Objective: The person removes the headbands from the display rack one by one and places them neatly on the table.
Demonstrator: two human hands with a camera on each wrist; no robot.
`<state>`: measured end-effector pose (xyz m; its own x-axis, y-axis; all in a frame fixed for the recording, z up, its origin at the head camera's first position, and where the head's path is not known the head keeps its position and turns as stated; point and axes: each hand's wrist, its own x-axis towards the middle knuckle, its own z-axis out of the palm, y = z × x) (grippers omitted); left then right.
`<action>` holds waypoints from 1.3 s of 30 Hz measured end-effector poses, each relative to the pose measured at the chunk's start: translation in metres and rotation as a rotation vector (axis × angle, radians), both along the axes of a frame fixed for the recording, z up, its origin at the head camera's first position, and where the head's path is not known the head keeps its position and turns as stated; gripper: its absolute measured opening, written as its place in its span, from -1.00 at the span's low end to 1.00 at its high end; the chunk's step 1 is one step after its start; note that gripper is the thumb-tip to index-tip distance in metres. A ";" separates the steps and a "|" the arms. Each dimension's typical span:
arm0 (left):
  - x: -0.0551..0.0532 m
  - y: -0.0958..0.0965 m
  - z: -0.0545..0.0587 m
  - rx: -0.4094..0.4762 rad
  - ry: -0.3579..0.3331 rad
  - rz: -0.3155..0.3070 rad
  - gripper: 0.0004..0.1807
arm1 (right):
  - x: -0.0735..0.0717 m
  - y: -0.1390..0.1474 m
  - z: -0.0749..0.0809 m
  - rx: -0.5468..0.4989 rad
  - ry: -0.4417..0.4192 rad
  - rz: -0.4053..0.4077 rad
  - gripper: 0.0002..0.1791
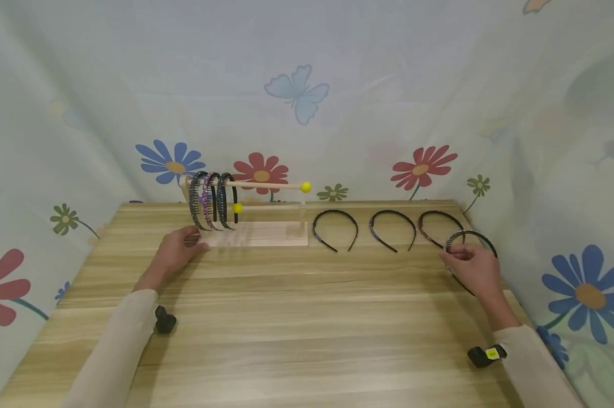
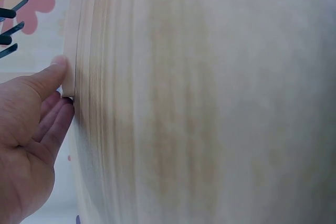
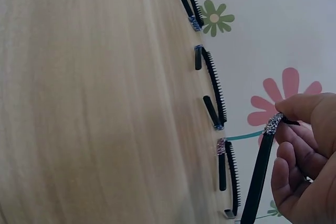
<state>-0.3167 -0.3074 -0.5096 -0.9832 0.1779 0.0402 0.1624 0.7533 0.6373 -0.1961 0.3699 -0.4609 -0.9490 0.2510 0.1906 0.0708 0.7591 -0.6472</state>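
At the right end of the table my right hand [image 1: 476, 271] pinches a black toothed headband [image 3: 259, 169] with a glittery silver patch, held up off the surface. My left hand [image 1: 173, 252] grips the left end of a wooden headband stand [image 1: 271, 235], its thumb laid on the base and its fingers at the corner in the left wrist view. Several headbands hang at the left of the stand's rods, among them one with pink-purple glitter [image 1: 206, 201] and a dark one [image 1: 222, 201]. Yellow balls [image 1: 306, 187] cap the rods.
Three black headbands stand in a row right of the stand: the nearest to it [image 1: 335, 211], a middle one [image 1: 392, 212] and a right one [image 1: 440, 212], partly behind the held headband. The wood-grain table [image 1: 307, 317] meets a flower-printed cloth [image 1: 368, 124] at back and sides.
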 end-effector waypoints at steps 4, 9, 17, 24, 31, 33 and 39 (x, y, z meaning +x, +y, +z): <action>0.000 0.000 -0.001 -0.002 0.003 0.002 -0.28 | 0.002 0.001 -0.005 -0.003 -0.032 -0.029 -0.54; 0.000 0.000 -0.003 0.001 0.010 0.001 -0.28 | 0.004 0.003 -0.012 -0.001 -0.086 -0.078 -0.53; 0.001 0.001 0.000 -0.002 -0.006 0.002 -0.26 | 0.009 0.005 -0.018 0.014 -0.158 -0.084 -0.49; 0.001 0.001 0.000 0.008 -0.018 0.008 -0.26 | 0.010 0.008 -0.023 0.037 -0.182 -0.075 -0.50; 0.001 0.001 -0.001 0.021 -0.015 0.009 -0.25 | 0.009 0.014 -0.031 0.056 -0.178 -0.066 -0.48; 0.001 0.000 -0.001 0.021 -0.012 0.009 -0.26 | 0.008 0.016 -0.033 0.059 -0.179 -0.069 -0.48; 0.002 0.000 -0.001 0.029 -0.004 0.012 -0.29 | 0.007 0.017 -0.035 0.057 -0.170 -0.087 -0.50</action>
